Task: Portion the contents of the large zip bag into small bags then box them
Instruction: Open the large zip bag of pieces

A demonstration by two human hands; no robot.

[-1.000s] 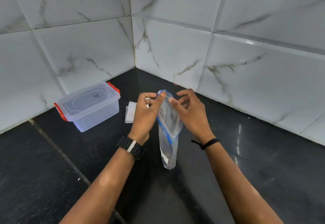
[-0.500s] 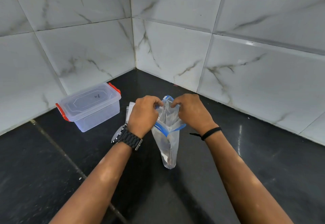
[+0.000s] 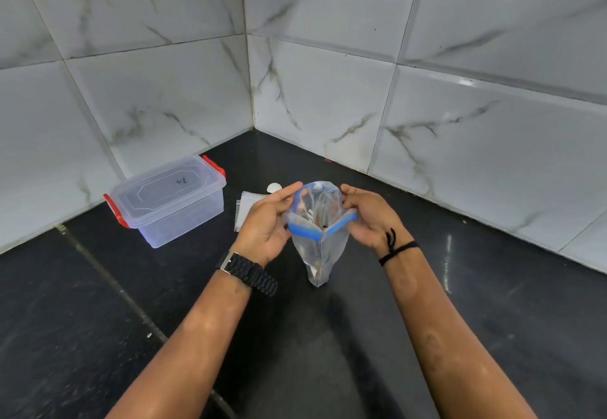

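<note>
Two marble-tiled walls [image 3: 164,57], black countertop [image 3: 98,320]

clear blue-zipped bag [image 3: 320,247] upright, mouth open.

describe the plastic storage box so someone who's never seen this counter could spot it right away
Look at the black counter where the two marble-tiled walls meet. Left of the corner, against the wall, stands the clear plastic box. Unlike the flat small bags beside it, it is rigid, lidded, and has red latches at both ends.

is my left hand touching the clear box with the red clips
Apart. The head view shows the left hand holding the zip bag, with bare dark counter between it and the lidded box.
</note>
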